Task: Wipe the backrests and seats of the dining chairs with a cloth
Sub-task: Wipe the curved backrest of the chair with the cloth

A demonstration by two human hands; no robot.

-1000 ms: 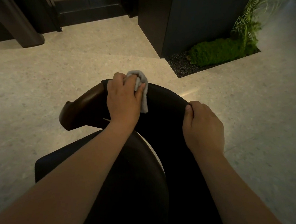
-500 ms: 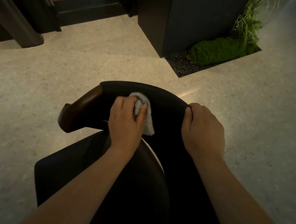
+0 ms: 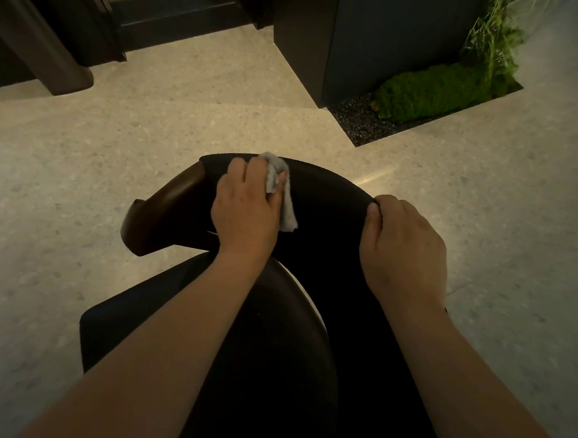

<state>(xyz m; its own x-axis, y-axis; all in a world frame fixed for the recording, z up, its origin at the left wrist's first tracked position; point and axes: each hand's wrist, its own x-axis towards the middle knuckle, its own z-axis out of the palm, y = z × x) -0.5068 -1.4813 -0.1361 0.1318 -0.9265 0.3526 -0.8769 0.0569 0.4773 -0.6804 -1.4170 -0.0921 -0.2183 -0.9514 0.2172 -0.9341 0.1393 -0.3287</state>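
You stand over a pale speckled floor (image 3: 150,142), with a moss bed (image 3: 431,88) set into it at far right. Before you is the dark dining chair (image 3: 272,353), its seat under your forearms and its curved backrest (image 3: 325,204) beyond, with a brown wooden arm (image 3: 159,217) at the left end. Your right hand (image 3: 404,253) grips the backrest's right edge, fingers curled over it. Your left hand (image 3: 247,213) curls its fingers round the grey cloth (image 3: 288,215), pressing it on the backrest near the top rim, left of centre.
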